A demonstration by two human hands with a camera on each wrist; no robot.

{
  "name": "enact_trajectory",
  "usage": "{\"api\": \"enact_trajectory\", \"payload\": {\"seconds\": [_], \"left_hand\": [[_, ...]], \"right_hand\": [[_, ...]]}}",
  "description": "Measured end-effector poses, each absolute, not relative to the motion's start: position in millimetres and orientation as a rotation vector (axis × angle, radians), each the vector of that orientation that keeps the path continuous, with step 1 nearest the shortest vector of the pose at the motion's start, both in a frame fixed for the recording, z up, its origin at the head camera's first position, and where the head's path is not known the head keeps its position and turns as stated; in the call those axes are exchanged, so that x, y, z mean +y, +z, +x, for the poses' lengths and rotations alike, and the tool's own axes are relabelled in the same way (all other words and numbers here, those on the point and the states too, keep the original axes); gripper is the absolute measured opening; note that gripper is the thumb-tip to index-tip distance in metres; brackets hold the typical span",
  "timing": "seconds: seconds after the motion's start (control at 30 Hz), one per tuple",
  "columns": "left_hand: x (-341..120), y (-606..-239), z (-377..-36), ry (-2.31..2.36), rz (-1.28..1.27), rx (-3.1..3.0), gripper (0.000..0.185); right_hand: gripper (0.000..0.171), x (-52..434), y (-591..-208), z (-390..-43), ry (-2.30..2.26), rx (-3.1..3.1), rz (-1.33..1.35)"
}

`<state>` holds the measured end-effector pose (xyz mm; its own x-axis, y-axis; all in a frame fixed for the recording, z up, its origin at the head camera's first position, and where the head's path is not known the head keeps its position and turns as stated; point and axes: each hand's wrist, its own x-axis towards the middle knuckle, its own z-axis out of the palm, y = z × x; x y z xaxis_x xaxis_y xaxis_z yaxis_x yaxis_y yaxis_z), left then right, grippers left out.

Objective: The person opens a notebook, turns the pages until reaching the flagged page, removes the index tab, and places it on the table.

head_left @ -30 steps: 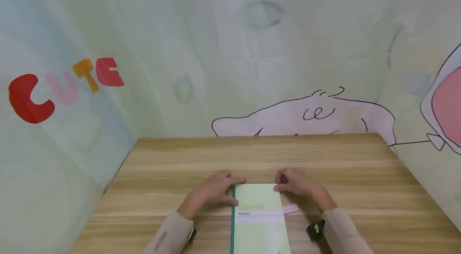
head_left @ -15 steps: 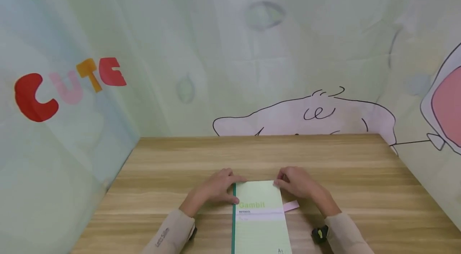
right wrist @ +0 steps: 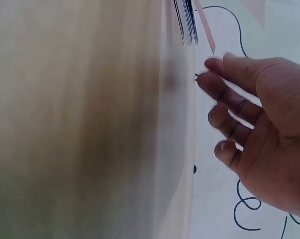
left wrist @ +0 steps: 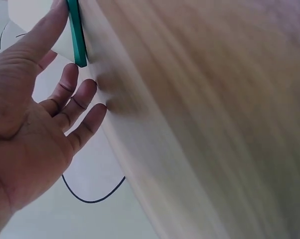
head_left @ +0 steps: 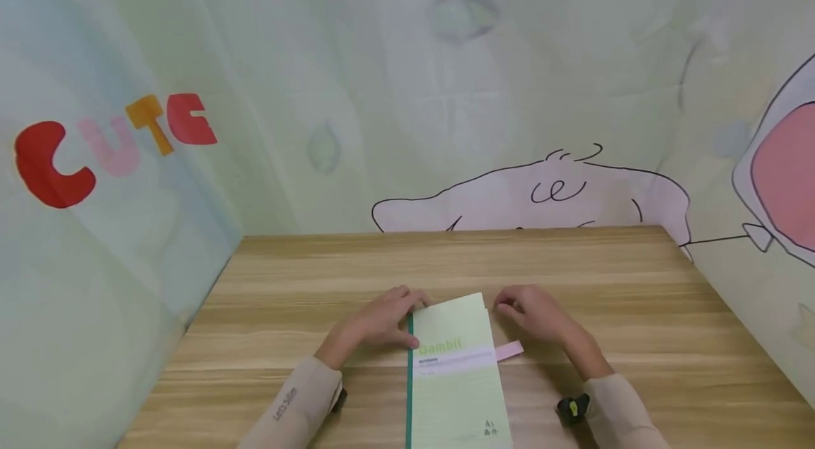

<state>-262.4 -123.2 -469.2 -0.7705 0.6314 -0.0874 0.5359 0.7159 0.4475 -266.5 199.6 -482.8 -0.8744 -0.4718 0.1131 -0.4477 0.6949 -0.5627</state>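
Left hand (head_left: 380,322) flat, fingers straight, thumb against notebook (head_left: 455,371) spine. Right hand (head_left: 533,313) loose, holding nothing, just beside far corner. Pink tab (head_left: 509,351) sticks out.

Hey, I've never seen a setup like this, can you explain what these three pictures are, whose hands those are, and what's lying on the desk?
There is no machine here: a person wears three cameras. The wide picture comes from a camera on the head, looking down at a wooden desk set against cartoon-printed cloth walls. The two close, blurry pictures come from cameras strapped to each wrist, so each shows one palm from below, with the desk tilted sideways.

On the desk lies a pale green notebook with a dark green spine, printed "Gambit". A pink paper strip sticks out of its right edge.

The left hand rests at the notebook's spine side, its thumb along the green edge in the left wrist view. The right hand lies just right of the notebook's top corner with its fingers loosely bent, holding nothing. The cover's far right corner looks slightly raised.
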Motion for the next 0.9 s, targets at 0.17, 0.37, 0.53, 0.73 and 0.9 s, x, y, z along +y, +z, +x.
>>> {"api": "enact_trajectory", "payload": {"seconds": [0.17,0.37,0.53,0.73,0.9], "left_hand": [[-123.7,-465.9,-266.7,0.647,0.901,2.660,0.060],[-121.9,-466.2,-270.1,0.661,0.900,2.646,0.060],[-121.6,-466.9,-272.9,0.645,0.909,2.646,0.060],[-123.7,-462.8,-277.5,0.641,0.936,2.651,0.059],[-124.6,-463.9,-279.4,0.750,0.955,2.569,0.057]], "right_hand": [[0.022,195.1,-480.7,-263.5,-0.944,2.787,-0.884],[0.035,189.1,-480.2,-260.7,-0.881,2.800,-0.940],[0.044,186.8,-478.3,-258.4,-0.847,2.778,-0.911],[0.047,182.6,-475.8,-257.8,-0.847,2.743,-0.873],[0.042,181.2,-480.6,-254.8,-0.823,2.759,-0.902]]}}
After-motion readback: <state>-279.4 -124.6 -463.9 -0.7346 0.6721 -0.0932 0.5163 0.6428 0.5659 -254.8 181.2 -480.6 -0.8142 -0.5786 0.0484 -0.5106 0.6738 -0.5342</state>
